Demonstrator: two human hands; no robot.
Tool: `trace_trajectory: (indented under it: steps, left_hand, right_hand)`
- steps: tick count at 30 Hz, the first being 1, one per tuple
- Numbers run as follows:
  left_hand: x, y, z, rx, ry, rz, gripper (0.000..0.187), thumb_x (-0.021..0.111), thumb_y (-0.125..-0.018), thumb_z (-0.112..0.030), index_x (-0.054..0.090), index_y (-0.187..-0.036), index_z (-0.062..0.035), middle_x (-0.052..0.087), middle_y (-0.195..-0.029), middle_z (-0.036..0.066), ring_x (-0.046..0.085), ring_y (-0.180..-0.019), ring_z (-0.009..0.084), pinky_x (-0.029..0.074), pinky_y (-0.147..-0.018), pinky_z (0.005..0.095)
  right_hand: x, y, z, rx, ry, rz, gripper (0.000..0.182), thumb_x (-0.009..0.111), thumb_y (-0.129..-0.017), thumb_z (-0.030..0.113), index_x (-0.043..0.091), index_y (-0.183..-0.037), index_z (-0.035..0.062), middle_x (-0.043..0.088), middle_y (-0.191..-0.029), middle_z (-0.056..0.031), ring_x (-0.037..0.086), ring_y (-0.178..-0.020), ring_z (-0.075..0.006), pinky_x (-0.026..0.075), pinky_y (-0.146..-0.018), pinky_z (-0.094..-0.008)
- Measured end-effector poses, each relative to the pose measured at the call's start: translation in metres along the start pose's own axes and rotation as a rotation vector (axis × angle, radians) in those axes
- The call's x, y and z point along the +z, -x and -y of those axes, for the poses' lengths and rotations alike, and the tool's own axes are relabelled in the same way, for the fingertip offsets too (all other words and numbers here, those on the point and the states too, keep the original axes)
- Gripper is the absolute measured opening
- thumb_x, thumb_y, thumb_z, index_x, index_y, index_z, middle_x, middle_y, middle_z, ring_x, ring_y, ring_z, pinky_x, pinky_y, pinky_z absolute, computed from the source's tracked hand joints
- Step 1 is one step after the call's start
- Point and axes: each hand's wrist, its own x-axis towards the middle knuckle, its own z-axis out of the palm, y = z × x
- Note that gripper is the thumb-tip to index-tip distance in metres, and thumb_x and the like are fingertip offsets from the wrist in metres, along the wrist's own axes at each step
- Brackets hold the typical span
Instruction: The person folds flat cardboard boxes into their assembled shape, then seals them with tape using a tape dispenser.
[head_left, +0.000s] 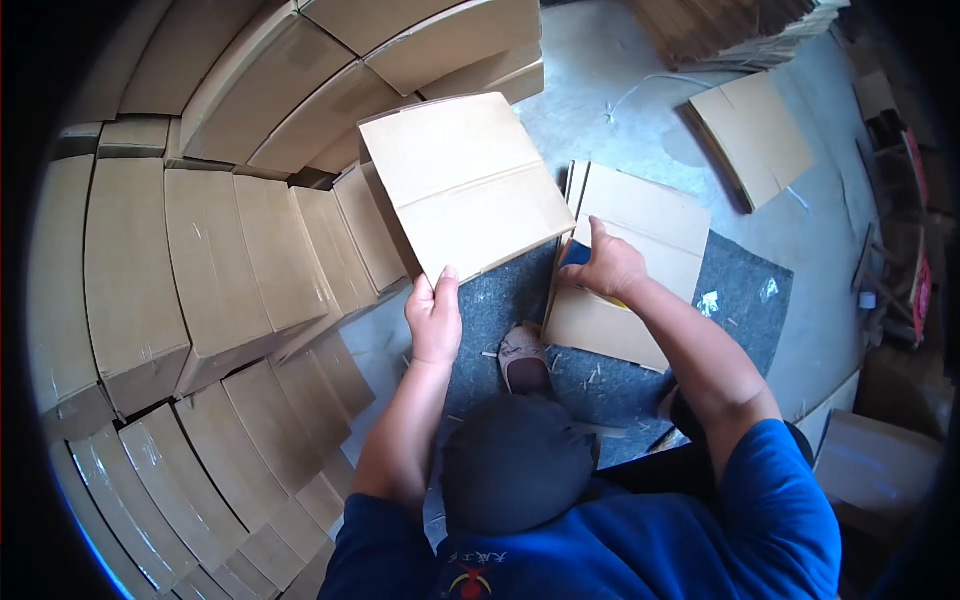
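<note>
The left hand [435,318] grips a folded carton [465,185] at twelve o'clock, while the right hand [605,265] clasps a blue tool [576,252] on flat cardboard [640,250].

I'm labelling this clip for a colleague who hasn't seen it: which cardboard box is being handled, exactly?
Start at the grey mat on the concrete floor. At its left end, the left hand grips the near edge of one assembled box. Unlike the stacked boxes on the left, it is raised and tilted; the flat sheets under the right hand lie unfolded.

The person wears a blue short-sleeved shirt [700,540] with a small red and white emblem [470,578] at the chest, dark trousers [515,460], and a light slip-on shoe [524,360].
</note>
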Motion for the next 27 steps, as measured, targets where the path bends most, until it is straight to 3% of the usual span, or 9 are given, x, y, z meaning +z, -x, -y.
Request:
trace_trajectory:
  steps: [6, 7, 8, 10, 11, 13, 19, 23, 27]
  left_hand:
    - [-0.109, 0.018, 0.037, -0.117, 0.065, -0.329, 0.033, 0.053, -0.101, -0.017, 0.054, -0.129, 0.0012, 0.063, -0.12, 0.007, 0.056, -0.11, 0.0132, 0.041, -0.099, 0.0281]
    - [-0.115, 0.015, 0.043, -0.176, -0.106, -0.44, 0.044, 0.058, -0.098, -0.017, 0.046, -0.137, -0.0003, 0.055, -0.134, 0.013, 0.051, -0.124, 0.0222, 0.038, -0.105, 0.0323]
    - [-0.113, 0.015, 0.04, -0.17, -0.111, -0.447, 0.044, 0.058, -0.098, -0.017, 0.046, -0.137, -0.0003, 0.055, -0.134, 0.013, 0.051, -0.124, 0.0222, 0.038, -0.105, 0.0323]
    - [-0.095, 0.019, 0.026, 0.178, -0.81, -0.566, 0.056, 0.063, -0.093, -0.016, 0.041, -0.142, -0.0011, 0.044, -0.145, 0.021, 0.037, -0.139, 0.0335, 0.03, -0.113, 0.0395]
    - [-0.08, 0.022, 0.004, 0.306, -0.815, -0.43, 0.063, 0.067, -0.087, -0.017, 0.042, -0.143, -0.0019, 0.037, -0.151, 0.023, 0.024, -0.146, 0.0391, 0.021, -0.118, 0.0452]
    - [-0.062, 0.006, -0.014, 0.545, -1.118, -0.125, 0.06, 0.065, -0.087, -0.016, 0.044, -0.141, -0.0021, 0.038, -0.151, 0.021, 0.027, -0.145, 0.0382, 0.019, -0.119, 0.0484]
    - [0.019, -0.102, -0.044, 0.629, -1.171, 0.273, 0.069, 0.053, -0.096, -0.044, 0.036, -0.149, -0.0035, 0.028, -0.16, 0.016, 0.019, -0.15, 0.0298, 0.011, -0.122, 0.0483]
    - [0.047, -0.135, -0.029, 0.468, -1.388, 0.279, 0.085, 0.042, -0.096, -0.061, 0.024, -0.155, -0.003, 0.014, -0.165, 0.013, 0.01, -0.153, 0.0267, 0.005, -0.123, 0.0435]
    - [0.039, -0.156, -0.02, 0.431, -1.268, 0.179, 0.084, 0.038, -0.097, -0.061, 0.026, -0.154, -0.0018, 0.017, -0.164, 0.014, 0.013, -0.152, 0.027, 0.009, -0.123, 0.0438]
  right_hand:
    - [0.02, 0.017, 0.022, -0.298, 0.075, 0.1, 0.094, 0.072, -0.077, 0.051, 0.028, -0.154, 0.0168, 0.069, -0.114, -0.0177, 0.068, -0.104, -0.0334, 0.053, -0.092, -0.0418]
    - [0.026, 0.02, 0.031, -0.318, 0.061, 0.099, 0.09, 0.07, -0.08, 0.051, 0.03, -0.153, 0.0179, 0.07, -0.113, -0.0183, 0.068, -0.104, -0.0334, 0.053, -0.092, -0.0423]
    - [0.027, 0.023, 0.042, -0.312, 0.035, 0.117, 0.089, 0.07, -0.08, 0.051, 0.03, -0.153, 0.0179, 0.07, -0.113, -0.0184, 0.067, -0.105, -0.0335, 0.053, -0.092, -0.0426]
    - [0.031, 0.031, 0.063, -0.289, -0.006, 0.134, 0.085, 0.07, -0.082, 0.05, 0.033, -0.152, 0.0182, 0.07, -0.113, -0.0185, 0.067, -0.104, -0.0338, 0.053, -0.091, -0.0433]
    - [0.033, 0.033, 0.07, -0.297, -0.026, 0.138, 0.084, 0.07, -0.082, 0.05, 0.034, -0.151, 0.0181, 0.07, -0.113, -0.0184, 0.067, -0.104, -0.0339, 0.053, -0.091, -0.0433]
    - [0.036, 0.036, 0.079, -0.311, -0.045, 0.118, 0.078, 0.069, -0.084, 0.05, 0.038, -0.148, 0.0176, 0.07, -0.112, -0.0179, 0.068, -0.102, -0.0339, 0.054, -0.089, -0.044]
    - [0.06, 0.021, 0.078, -0.327, -0.083, -0.013, 0.08, 0.068, -0.084, 0.057, 0.038, -0.147, 0.0173, 0.071, -0.102, -0.0181, 0.07, -0.093, -0.0354, 0.056, -0.08, -0.0446]
    - [0.07, 0.013, 0.082, -0.377, -0.049, -0.088, 0.073, 0.064, -0.087, 0.057, 0.045, -0.144, 0.0154, 0.072, -0.095, -0.0173, 0.071, -0.087, -0.0317, 0.057, -0.076, -0.0429]
    - [0.072, 0.006, 0.089, -0.346, -0.063, -0.07, 0.067, 0.058, -0.092, 0.056, 0.045, -0.144, 0.0157, 0.07, -0.087, -0.0166, 0.071, -0.083, -0.0325, 0.056, -0.071, -0.0445]
